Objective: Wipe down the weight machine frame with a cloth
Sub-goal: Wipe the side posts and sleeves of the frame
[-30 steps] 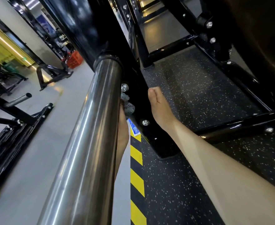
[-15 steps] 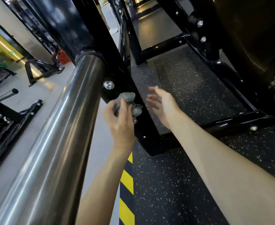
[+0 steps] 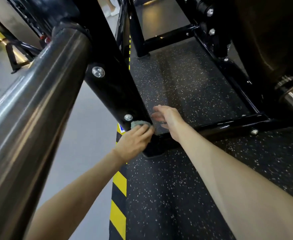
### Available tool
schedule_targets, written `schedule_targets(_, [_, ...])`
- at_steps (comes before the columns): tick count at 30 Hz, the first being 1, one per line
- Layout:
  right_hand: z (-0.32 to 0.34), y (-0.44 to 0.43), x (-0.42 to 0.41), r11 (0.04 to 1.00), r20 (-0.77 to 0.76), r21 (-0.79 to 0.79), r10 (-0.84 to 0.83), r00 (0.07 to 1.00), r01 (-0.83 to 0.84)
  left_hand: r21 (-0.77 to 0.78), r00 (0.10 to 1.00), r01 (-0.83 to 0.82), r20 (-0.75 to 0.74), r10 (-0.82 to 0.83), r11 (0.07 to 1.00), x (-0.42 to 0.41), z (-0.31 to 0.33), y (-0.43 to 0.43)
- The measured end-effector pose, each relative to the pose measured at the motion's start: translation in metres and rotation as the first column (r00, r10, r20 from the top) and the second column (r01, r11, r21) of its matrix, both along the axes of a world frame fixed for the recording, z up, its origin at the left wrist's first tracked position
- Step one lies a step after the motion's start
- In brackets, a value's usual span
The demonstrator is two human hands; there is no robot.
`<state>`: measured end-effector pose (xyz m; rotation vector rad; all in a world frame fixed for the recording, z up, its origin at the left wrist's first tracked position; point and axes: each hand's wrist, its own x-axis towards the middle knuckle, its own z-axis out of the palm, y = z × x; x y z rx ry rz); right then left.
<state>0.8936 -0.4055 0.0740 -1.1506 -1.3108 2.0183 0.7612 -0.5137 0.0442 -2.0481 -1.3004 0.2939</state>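
A black steel upright [image 3: 112, 87] of the weight machine frame slants down to the floor in the middle of the head view, with two silver bolts on it. My left hand [image 3: 133, 142] grips a small grey cloth [image 3: 138, 123] and presses it against the upright's lower end, just under the lower bolt [image 3: 128, 117]. My right hand [image 3: 168, 116] hovers just right of the upright with fingers spread and relaxed, holding nothing.
A thick chrome bar [image 3: 35, 108] runs diagonally across the left, close to my left arm. Black base rails [image 3: 220, 125] cross the speckled rubber floor. Yellow-black hazard tape [image 3: 118, 196] edges the mat. Another person's feet [image 3: 111, 12] stand far back.
My left hand has slid the cloth down the upright from beside the upper bolt to below the lower bolt. My right hand stays open beside the post.
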Motion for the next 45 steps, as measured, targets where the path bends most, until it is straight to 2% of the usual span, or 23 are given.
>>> schedule_targets(1, [-0.001, -0.004, -0.001, 1.0, 0.009, 0.006, 0.021, 1.0, -0.021, -0.081, 0.997, 0.03, -0.075, -0.036, 0.996, -0.005, -0.006, -0.003])
schedule_targets(3, [-0.002, -0.008, -0.002, 0.999, 0.009, -0.008, 0.038, 0.999, -0.038, -0.068, 0.99, 0.067, -0.122, -0.075, 0.995, -0.009, -0.001, -0.002])
schedule_targets(6, [-0.001, -0.008, -0.004, 0.999, -0.003, -0.029, 0.02, 1.0, -0.02, 0.089, 0.997, 0.046, 0.051, -0.05, 0.995, -0.003, 0.014, -0.001])
schedule_targets(8, [-0.005, -0.006, -0.006, 0.999, 0.005, -0.002, 0.033, 0.999, -0.033, 0.103, 0.991, 0.035, 0.122, -0.047, 0.994, -0.007, 0.008, 0.0])
schedule_targets(11, [-0.016, -0.005, -0.005, 0.997, 0.05, 0.056, 0.048, 0.998, -0.051, -0.067, 0.987, 0.156, -0.012, -0.157, 0.985, -0.025, -0.022, -0.003])
schedule_targets(13, [-0.023, -0.004, -0.003, 0.998, 0.091, 0.058, 0.025, 0.995, -0.031, -0.215, 0.987, 0.096, -0.107, -0.121, 0.972, -0.028, -0.042, -0.011])
schedule_targets(15, [-0.029, -0.001, 0.0, 0.998, 0.136, 0.059, 0.022, 0.99, -0.03, -0.257, 0.996, 0.005, -0.089, -0.028, 0.966, -0.022, -0.048, -0.016])
schedule_targets(16, [-0.033, 0.001, 0.001, 0.997, 0.156, 0.058, 0.032, 0.987, -0.042, -0.205, 0.999, 0.011, -0.032, -0.018, 0.979, -0.019, -0.045, -0.015])
schedule_targets(19, [-0.039, 0.007, 0.005, 0.996, 0.218, 0.049, 0.068, 0.974, -0.08, 0.087, 0.982, 0.072, 0.168, -0.085, 0.994, -0.009, -0.003, -0.005])
schedule_targets(21, [-0.039, 0.008, 0.006, 0.995, 0.228, 0.029, 0.086, 0.97, -0.095, 0.231, 0.97, 0.095, 0.198, -0.143, 0.968, -0.009, 0.02, 0.001])
schedule_targets(22, [-0.039, 0.009, 0.005, 0.995, 0.228, 0.022, 0.09, 0.97, -0.097, 0.254, 0.972, 0.104, 0.177, -0.152, 0.962, -0.011, 0.021, 0.003])
schedule_targets(25, [-0.038, 0.003, -0.002, 0.994, 0.211, 0.048, 0.091, 0.973, -0.103, 0.13, 0.986, 0.149, 0.049, -0.157, 0.98, -0.024, -0.022, -0.006])
schedule_targets(27, [-0.035, -0.001, -0.008, 0.988, 0.179, 0.095, 0.105, 0.978, -0.124, -0.018, 0.993, 0.089, -0.072, -0.09, 0.996, -0.032, -0.051, -0.014])
schedule_targets(29, [-0.03, -0.006, -0.012, 0.971, 0.179, 0.154, 0.152, 0.972, -0.18, -0.097, 0.976, 0.085, -0.193, -0.103, 0.992, -0.039, -0.058, -0.015])
schedule_targets(31, [-0.03, -0.012, -0.015, 0.948, 0.218, 0.201, 0.202, 0.955, -0.246, -0.054, 0.962, 0.152, -0.222, -0.16, 0.987, -0.043, -0.047, -0.017])
schedule_targets(32, [-0.031, -0.014, -0.015, 0.939, 0.246, 0.21, 0.22, 0.944, -0.273, 0.022, 0.97, 0.171, -0.18, -0.165, 0.985, -0.044, -0.038, -0.018])
schedule_targets(34, [-0.034, -0.013, -0.015, 0.928, 0.295, 0.203, 0.247, 0.923, -0.313, 0.231, 0.99, 0.136, -0.002, -0.139, 0.963, -0.048, -0.02, -0.019])
schedule_targets(36, [-0.035, -0.011, -0.016, 0.924, 0.305, 0.188, 0.267, 0.914, -0.333, 0.333, 0.989, 0.082, 0.089, -0.118, 0.939, -0.052, -0.013, -0.018])
schedule_targets(37, [-0.034, -0.011, -0.017, 0.922, 0.308, 0.191, 0.268, 0.913, -0.335, 0.308, 0.992, 0.1, 0.045, -0.12, 0.946, -0.053, -0.017, -0.018])
schedule_targets(39, [-0.033, -0.012, -0.02, 0.926, 0.313, 0.207, 0.244, 0.918, -0.317, 0.159, 0.989, 0.14, -0.079, -0.129, 0.977, -0.056, -0.041, -0.019])
schedule_targets(41, [-0.035, -0.014, -0.02, 0.928, 0.321, 0.221, 0.222, 0.921, -0.3, 0.066, 0.99, 0.096, -0.114, -0.088, 0.993, -0.055, -0.058, -0.021])
schedule_targets(45, [-0.038, -0.01, -0.017, 0.923, 0.299, 0.2, 0.263, 0.917, -0.329, 0.221, 0.997, 0.061, -0.052, -0.05, 0.973, -0.054, -0.042, -0.026])
